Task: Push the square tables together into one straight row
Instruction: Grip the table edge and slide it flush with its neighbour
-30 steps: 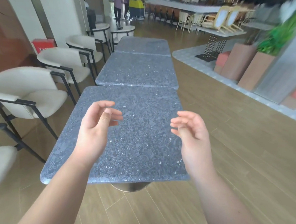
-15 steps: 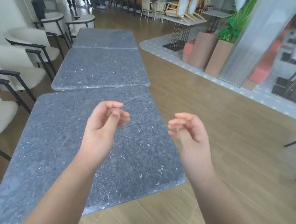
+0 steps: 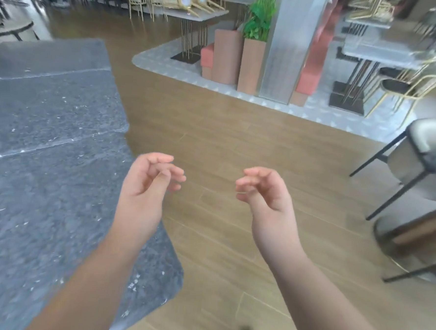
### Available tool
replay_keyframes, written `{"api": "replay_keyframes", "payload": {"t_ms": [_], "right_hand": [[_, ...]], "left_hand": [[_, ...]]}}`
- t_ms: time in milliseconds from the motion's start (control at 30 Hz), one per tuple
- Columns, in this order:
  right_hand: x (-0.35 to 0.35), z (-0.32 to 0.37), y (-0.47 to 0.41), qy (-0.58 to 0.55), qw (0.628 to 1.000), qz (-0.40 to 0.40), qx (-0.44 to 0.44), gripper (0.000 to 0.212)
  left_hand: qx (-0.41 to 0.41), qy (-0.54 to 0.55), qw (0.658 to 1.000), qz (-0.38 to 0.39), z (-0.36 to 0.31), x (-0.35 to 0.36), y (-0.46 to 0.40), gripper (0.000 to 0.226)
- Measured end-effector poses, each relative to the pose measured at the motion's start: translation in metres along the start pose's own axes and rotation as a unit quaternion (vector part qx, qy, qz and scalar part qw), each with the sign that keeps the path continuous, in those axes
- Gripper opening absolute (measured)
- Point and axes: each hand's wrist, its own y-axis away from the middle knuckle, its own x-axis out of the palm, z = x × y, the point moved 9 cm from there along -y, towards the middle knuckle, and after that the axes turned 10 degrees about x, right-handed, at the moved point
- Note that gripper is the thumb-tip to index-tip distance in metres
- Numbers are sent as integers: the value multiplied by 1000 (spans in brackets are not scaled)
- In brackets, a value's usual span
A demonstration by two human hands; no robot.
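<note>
Meanwhile both hands, left [image 3: 144, 186] and right [image 3: 266, 193], curl loosely, grip empty, beside speckled grey stone tables [image 3: 44, 192].

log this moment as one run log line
left hand: open, empty | right hand: open, empty | tables: three in row, edges touching | contact: none

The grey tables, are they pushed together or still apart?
Together. The nearest table meets the middle table edge to edge, and that one meets the far table; only thin seams show. Both hands hold nothing.
</note>
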Motion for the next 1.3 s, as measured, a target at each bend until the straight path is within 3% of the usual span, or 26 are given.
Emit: {"api": "replay_keyframes", "payload": {"t_ms": [267,367,533,700,933,1100,1300], "right_hand": [[-126,-2,-88,20,1000,-4,7,25],[-149,-1,-120,26,1000,-1,2,24],[-158,-7,-189,38,999,9,8,23],[-135,-14,-277,51,998,34,5,25],[-58,-21,-427,107,991,78,18,26],[9,-28,-512,125,983,137,5,26],[94,-55,-567,105,962,252,-7,33]], "left_hand": [[-14,18,1000,19,38,145,-31,26],[-8,-5,999,52,51,173,-51,28],[-5,-15,999,42,84,196,-100,25],[-7,-25,999,44,136,209,-162,29],[-19,-35,999,-8,212,181,-292,31],[-22,-56,994,-89,241,138,-358,27],[-51,-136,976,-164,266,84,-380,26]]}}
